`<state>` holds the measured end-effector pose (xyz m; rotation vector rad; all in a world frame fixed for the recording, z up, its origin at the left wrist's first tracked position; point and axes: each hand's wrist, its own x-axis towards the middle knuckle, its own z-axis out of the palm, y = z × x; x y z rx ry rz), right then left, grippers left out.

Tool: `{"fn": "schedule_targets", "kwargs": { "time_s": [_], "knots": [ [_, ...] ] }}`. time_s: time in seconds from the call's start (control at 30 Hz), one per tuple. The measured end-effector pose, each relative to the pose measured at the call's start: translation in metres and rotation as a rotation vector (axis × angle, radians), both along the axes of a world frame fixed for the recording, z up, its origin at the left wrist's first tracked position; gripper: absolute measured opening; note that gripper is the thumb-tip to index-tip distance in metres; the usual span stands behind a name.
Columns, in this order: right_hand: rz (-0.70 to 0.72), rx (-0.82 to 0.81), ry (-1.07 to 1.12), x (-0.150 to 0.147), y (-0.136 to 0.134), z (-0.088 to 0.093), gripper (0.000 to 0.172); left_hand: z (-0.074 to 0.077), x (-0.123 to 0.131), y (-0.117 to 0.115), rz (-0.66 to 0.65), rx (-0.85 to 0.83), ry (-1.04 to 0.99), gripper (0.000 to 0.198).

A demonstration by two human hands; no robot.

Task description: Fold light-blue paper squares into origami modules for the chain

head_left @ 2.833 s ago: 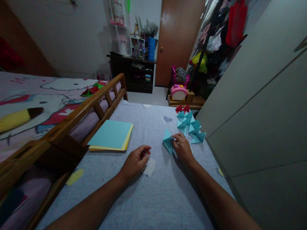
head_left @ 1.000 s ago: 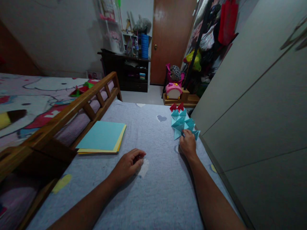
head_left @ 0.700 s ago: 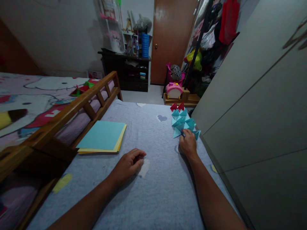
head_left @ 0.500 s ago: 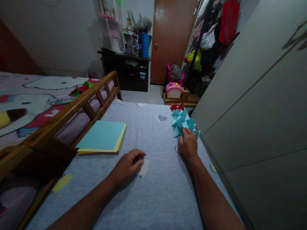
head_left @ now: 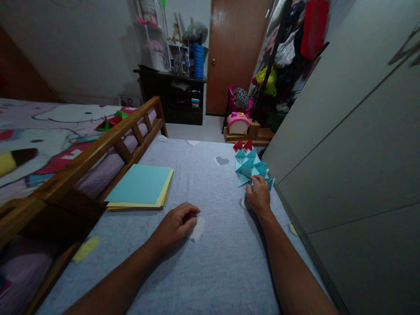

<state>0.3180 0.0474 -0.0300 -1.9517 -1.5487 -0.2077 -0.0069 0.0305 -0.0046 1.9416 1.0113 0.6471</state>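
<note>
A cluster of light-blue folded paper shapes (head_left: 245, 169) with pointed tips lies near the right edge of the bed, beyond my right hand (head_left: 258, 192). Its index fingertip touches or hovers at the near side of a blue piece, and the thumb stands a little apart. The curled fingers hide part of the pieces. Two red folded paper shapes (head_left: 243, 145) sit at the cluster's far end. My left hand (head_left: 180, 222) rests on the bedsheet (head_left: 210, 271), loosely curled with a gap between thumb and fingers and nothing visible in it.
A stack of square paper sheets (head_left: 139, 186), light blue on top with yellow and orange below, lies left of centre. The wooden bed rail (head_left: 98, 153) borders the left side. A pale cabinet (head_left: 354, 175) stands close along the right edge. Beyond the bed is a pink toy case (head_left: 238, 123).
The blue piece at my right fingertips has settled slightly lower, and its fingers have loosened a little. My left hand and the paper stack hold their places.
</note>
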Motion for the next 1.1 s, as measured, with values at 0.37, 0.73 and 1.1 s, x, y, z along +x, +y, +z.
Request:
{"fn": "schedule_targets", "kwargs": {
  "time_s": [0.37,0.73,1.1],
  "knots": [
    [0.192,-0.149,-0.031,-0.043,-0.016,0.019,0.022,-0.001,-0.005,-0.001,0.124,0.116,-0.11,0.019],
    [-0.096,-0.203,-0.085,-0.023,-0.013,0.011,0.04,0.002,-0.007,0.001,0.159,0.209,-0.106,0.018],
    [-0.314,-0.004,0.022,0.024,-0.021,0.03,0.025,0.006,-0.008,0.0,0.172,0.215,-0.112,0.019]
  ]
}}
